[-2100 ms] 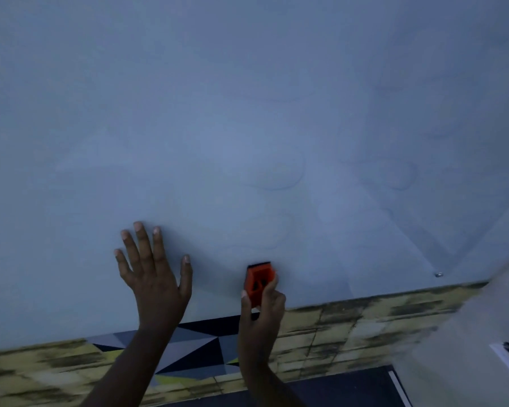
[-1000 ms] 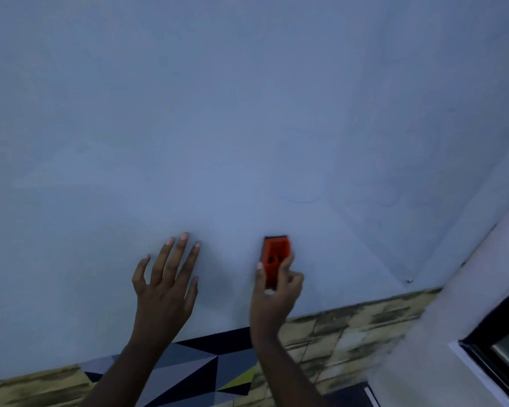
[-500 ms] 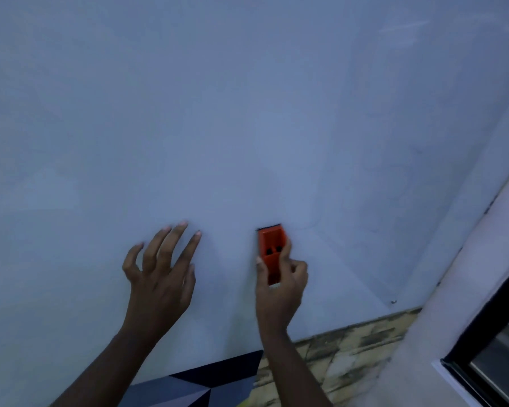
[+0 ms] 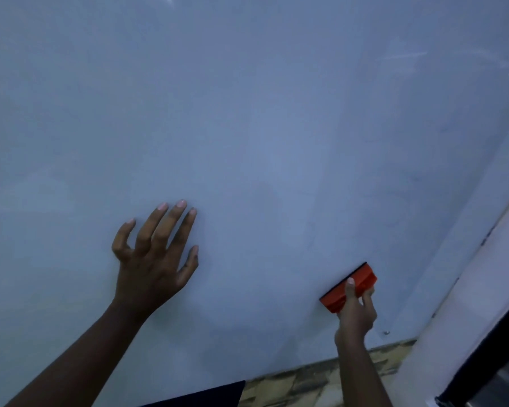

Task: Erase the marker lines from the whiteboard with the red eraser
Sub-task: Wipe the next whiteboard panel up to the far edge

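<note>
Left hand (image 4: 156, 259): spread against the whiteboard (image 4: 247, 127), fingers straight and fanned, holding nothing; it sits about where it was half a second ago, fingertips pointing up and a little to the right.
Whiteboard: pale, glossy, filling nearly the whole view; its lower edge shows near the bottom, its right edge runs up along the wall (image 4: 488, 289).
Red eraser (image 4: 348, 287): low on the board's right part, well apart from the left hand. Half a second ago it stood upright close beside that hand; now it has swung far to the right and lies tilted, right end higher, its dark pad edge toward the board.
Right hand (image 4: 356, 312): grips the eraser from below, thumb over its near face, fingers curled round the right end.
Marker lines (image 4: 379, 198): only faint thin traces right of centre, above the eraser; too dim to follow.
Hard to see: whether the pad presses flat on the board; the eraser's lower part, hidden by the hand.
Far right: a dark frame (image 4: 488, 359), cut off by the picture's edge.
Below the board: a yellowish brick-pattern strip (image 4: 321, 383), partly cut off.
</note>
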Demonstrator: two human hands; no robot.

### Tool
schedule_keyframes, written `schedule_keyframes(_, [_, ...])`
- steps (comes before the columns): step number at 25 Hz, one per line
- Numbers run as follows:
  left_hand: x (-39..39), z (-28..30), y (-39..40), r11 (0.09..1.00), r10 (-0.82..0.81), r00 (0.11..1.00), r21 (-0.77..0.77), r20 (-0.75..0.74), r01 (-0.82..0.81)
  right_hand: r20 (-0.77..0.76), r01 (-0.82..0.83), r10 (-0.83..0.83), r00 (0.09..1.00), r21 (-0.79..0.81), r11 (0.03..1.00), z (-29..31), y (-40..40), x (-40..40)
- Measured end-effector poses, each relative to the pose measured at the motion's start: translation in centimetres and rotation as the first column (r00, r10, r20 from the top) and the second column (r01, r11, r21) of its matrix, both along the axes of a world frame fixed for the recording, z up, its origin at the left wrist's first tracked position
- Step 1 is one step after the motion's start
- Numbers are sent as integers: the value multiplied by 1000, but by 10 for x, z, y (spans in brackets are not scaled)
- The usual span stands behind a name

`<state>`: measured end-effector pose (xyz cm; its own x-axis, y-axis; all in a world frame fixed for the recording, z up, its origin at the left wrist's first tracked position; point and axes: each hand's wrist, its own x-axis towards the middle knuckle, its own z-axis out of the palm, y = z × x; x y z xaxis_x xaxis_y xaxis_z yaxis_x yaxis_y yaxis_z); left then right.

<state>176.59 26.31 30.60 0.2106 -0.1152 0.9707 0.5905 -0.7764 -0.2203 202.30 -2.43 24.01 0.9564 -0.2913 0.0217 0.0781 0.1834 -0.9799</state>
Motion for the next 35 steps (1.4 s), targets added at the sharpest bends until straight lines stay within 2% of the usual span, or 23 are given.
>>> schedule_keyframes(3, [-1, -3, 0, 1000, 11, 1000, 20, 3, -11, 223, 88, -72, 972, -63, 994, 55, 5, 3])
schedule_keyframes(6, [2, -3, 2, 1000, 22, 1000, 16, 1, -22, 439, 169, -87, 894, -152, 974, 80, 40, -28])
schedule_keyframes(8, [5, -2, 0, 999, 27, 1000, 22, 5, -27, 583, 145, 36, 812, -261, 954, 74, 65, -60])
schedule_keyframes(10, [5, -2, 0, 999, 29, 1000, 21, 5, -29, 695, 142, 214, 686, -417, 898, 62, 88, -95])
schedule_keyframes(13, [3, 0, 1, 999, 38, 999, 26, -12, -38, 757, 198, 418, 501, -571, 797, 60, 109, -132])
schedule_keyframes(18, [2, 2, 0, 999, 40, 999, 25, -5, -40, 784, 283, 474, 401, -599, 749, 94, 104, -126])
schedule_keyframes(20, [2, 4, -3, 999, 31, 1000, 15, 1, -31, 803, 286, 398, 444, -548, 786, 99, 87, -100])
schedule_keyframes(22, [3, 5, -7, 1000, 20, 1000, -7, 16, -19, 780, 271, 284, 558, -494, 826, 93, 65, -68])
schedule_keyframes(26, [17, 20, -21, 993, -3, 991, -113, 131, 18, 676, 224, 109, 729, -386, 895, 87, 24, -17])
schedule_keyframes(30, [32, 68, -31, 987, -61, 981, -138, 182, 87, 524, 278, -117, 844, -240, 930, 129, -8, 40])
schedule_keyframes(32, [36, 83, -31, 986, -59, 982, -143, 182, 85, 481, 276, -142, 865, -220, 936, 149, -23, 62])
schedule_keyframes(35, [40, 82, -30, 993, 25, 984, -121, 175, -3, 521, 265, -121, 845, -211, 941, 159, -22, 61])
